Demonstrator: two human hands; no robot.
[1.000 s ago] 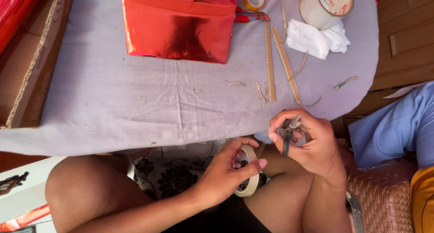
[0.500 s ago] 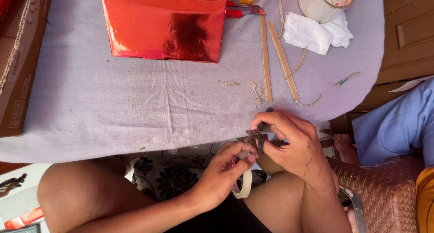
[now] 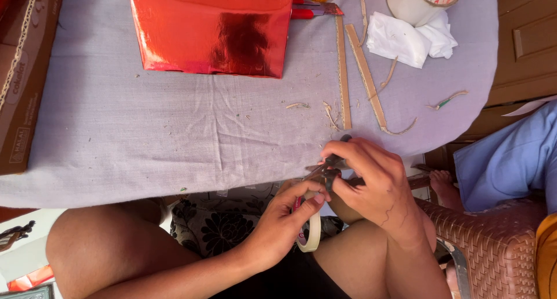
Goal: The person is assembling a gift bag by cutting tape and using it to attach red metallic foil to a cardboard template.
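Note:
My right hand [image 3: 374, 180] grips a pair of dark-handled scissors [image 3: 328, 166] just below the near edge of the table. My left hand [image 3: 284, 220] holds a cream roll of tape [image 3: 314, 234] in my lap, its fingertips touching the scissors' handles. Both hands meet over my thighs. The scissor blades are mostly hidden by my fingers, so I cannot tell what they cut.
A grey cloth covers the table [image 3: 145, 136]. On it lie a shiny red foil sheet [image 3: 214, 29], two thin cardboard strips [image 3: 355, 67], a white cloth [image 3: 409, 40], a white tub [image 3: 420, 0] and a red cutter [image 3: 313, 10]. A cardboard box [image 3: 23, 72] stands left; a person in blue [image 3: 510, 159] sits right.
My hands have shifted left and a little up toward the table edge, and the scissors have come closer to the tape roll. The view has also shifted, moving the table items in frame.

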